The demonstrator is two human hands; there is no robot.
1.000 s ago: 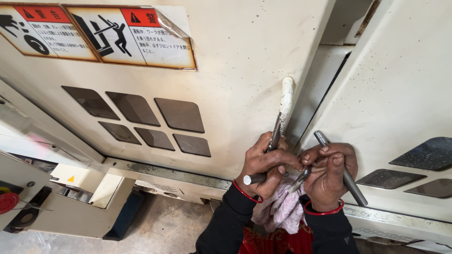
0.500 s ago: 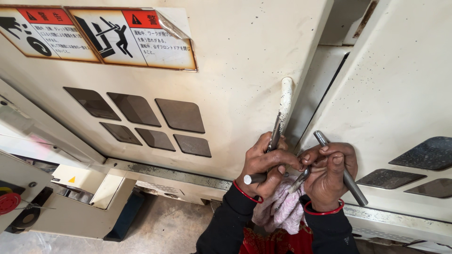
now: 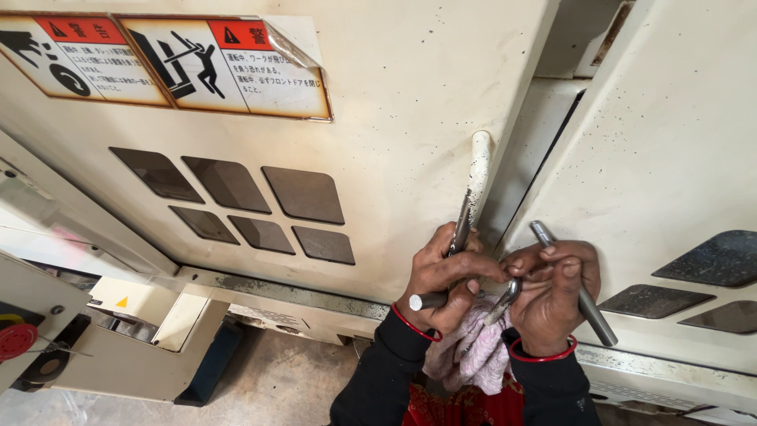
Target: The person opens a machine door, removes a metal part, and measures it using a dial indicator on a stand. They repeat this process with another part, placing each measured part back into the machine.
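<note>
My left hand (image 3: 445,276) is closed around the lower end of a worn white door handle (image 3: 475,183) on the cream sliding door (image 3: 394,95) of a machine, with a short metal rod (image 3: 426,300) sticking out below the fist. My right hand (image 3: 556,292) grips a grey metal bar handle (image 3: 587,308) on the neighbouring door panel (image 3: 670,158). A pink and white rag (image 3: 465,355) hangs bunched under both hands. A small curved metal piece (image 3: 505,298) sits between the two hands. Red bangles circle both wrists.
Dark rounded window panes (image 3: 260,209) are set in the left door. A peeling warning label (image 3: 181,67) with red headers is at the top left. A red round button (image 3: 16,339) sits on a cream control box (image 3: 118,355) at lower left. Concrete floor (image 3: 276,386) lies below.
</note>
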